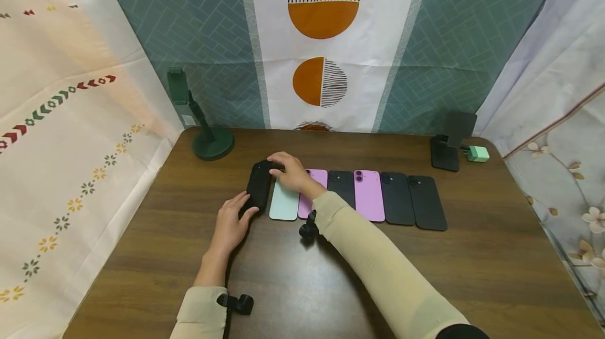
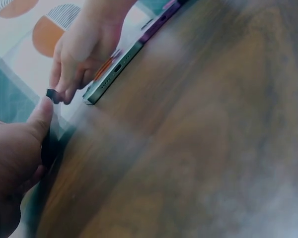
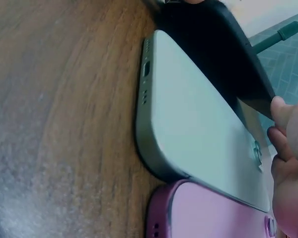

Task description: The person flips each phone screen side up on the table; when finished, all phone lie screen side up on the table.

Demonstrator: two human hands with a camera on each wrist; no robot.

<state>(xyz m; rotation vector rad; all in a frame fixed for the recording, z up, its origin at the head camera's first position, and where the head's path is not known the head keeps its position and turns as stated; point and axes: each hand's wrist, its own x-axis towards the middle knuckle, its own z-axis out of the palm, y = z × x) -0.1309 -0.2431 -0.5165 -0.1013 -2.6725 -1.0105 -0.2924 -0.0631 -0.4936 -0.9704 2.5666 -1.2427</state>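
Observation:
A black phone (image 1: 259,186) is held between both hands at the left end of a row of phones. My left hand (image 1: 230,223) grips its lower end, thumb on the near right side. At the top right corner, my right hand (image 1: 292,173) pinches the phone between thumb and fingers. In the right wrist view the black phone (image 3: 208,44) appears tilted, one long edge raised. Beside it lies a mint-green phone (image 1: 284,202), its upper part behind the right hand. A lilac phone (image 1: 306,205) comes after that, partly covered by the same hand.
Rightward the row continues with a black phone (image 1: 341,186), a second lilac phone (image 1: 369,197) and two dark phones (image 1: 398,199). A green stand (image 1: 212,143) is at the back left of the wooden table (image 1: 491,234). A black stand (image 1: 445,153) and green plug adapter (image 1: 478,153) occupy the back right.

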